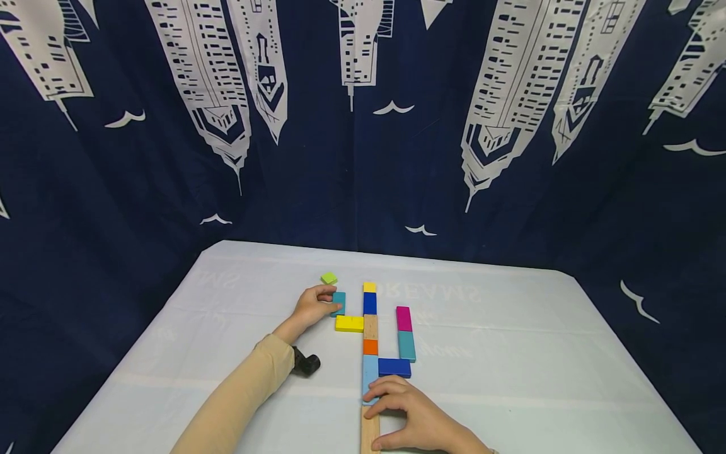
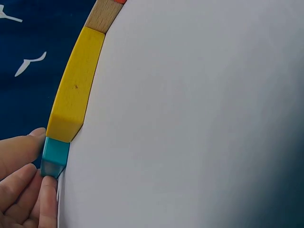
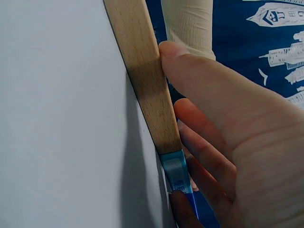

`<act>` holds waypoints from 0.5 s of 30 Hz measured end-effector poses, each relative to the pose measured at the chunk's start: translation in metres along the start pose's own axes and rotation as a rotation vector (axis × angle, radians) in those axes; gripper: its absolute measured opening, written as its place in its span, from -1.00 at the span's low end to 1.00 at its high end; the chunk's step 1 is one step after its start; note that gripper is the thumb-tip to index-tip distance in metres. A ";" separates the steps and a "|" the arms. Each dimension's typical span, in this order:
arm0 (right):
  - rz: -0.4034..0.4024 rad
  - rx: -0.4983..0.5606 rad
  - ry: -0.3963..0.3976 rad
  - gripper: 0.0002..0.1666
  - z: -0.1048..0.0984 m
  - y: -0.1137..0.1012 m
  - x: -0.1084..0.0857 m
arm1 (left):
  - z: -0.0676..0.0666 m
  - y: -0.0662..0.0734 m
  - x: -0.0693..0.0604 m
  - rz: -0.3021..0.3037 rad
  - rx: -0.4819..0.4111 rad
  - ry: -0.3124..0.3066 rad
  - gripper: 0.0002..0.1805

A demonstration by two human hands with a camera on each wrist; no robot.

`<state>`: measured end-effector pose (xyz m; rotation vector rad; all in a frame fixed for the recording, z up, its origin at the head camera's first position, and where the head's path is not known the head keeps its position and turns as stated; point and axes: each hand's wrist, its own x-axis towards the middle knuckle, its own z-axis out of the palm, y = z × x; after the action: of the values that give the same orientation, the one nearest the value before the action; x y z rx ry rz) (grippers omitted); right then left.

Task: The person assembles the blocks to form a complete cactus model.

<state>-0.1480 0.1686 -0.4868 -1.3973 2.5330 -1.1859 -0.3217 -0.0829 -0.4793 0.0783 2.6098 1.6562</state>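
Observation:
My left hand (image 1: 311, 307) pinches a small teal block (image 1: 340, 302) between thumb and fingers. In the left wrist view, that teal block (image 2: 57, 152) meets the end of a yellow block (image 2: 76, 88). The yellow piece juts left from a column of blocks laid flat. My right hand (image 1: 418, 415) lies over the column's near part. Its thumb and a fingertip touch a long plain wooden block (image 1: 369, 430), while other fingers reach a light blue block (image 1: 370, 372). In the right wrist view, the thumb rests along the edge of the wooden block (image 3: 149, 85).
Further up the column are an orange block (image 1: 370, 347), a plain wooden one, a dark blue one and a yellow one. On the right, a blue block (image 1: 394, 367), a teal block and a magenta block (image 1: 403, 318) form a branch. A lime green piece (image 1: 329, 278) lies beyond my left hand.

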 end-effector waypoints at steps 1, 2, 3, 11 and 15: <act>-0.001 -0.003 -0.001 -0.64 0.000 0.000 0.000 | 0.000 0.000 0.000 0.003 0.002 -0.001 -0.49; -0.002 -0.006 -0.002 -0.64 0.000 0.000 0.000 | 0.000 0.000 0.000 0.005 0.003 -0.001 -0.49; 0.005 -0.006 -0.004 -0.64 0.000 0.000 0.000 | 0.000 -0.001 0.000 0.006 0.003 -0.002 -0.49; 0.001 -0.017 -0.005 -0.62 0.001 0.002 -0.001 | 0.001 -0.001 0.000 0.014 0.004 -0.001 -0.50; -0.007 -0.014 -0.001 -0.62 0.001 0.003 -0.001 | 0.001 0.000 -0.001 0.014 -0.001 -0.003 -0.50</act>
<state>-0.1495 0.1702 -0.4896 -1.4097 2.5436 -1.1706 -0.3211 -0.0820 -0.4801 0.0991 2.6125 1.6599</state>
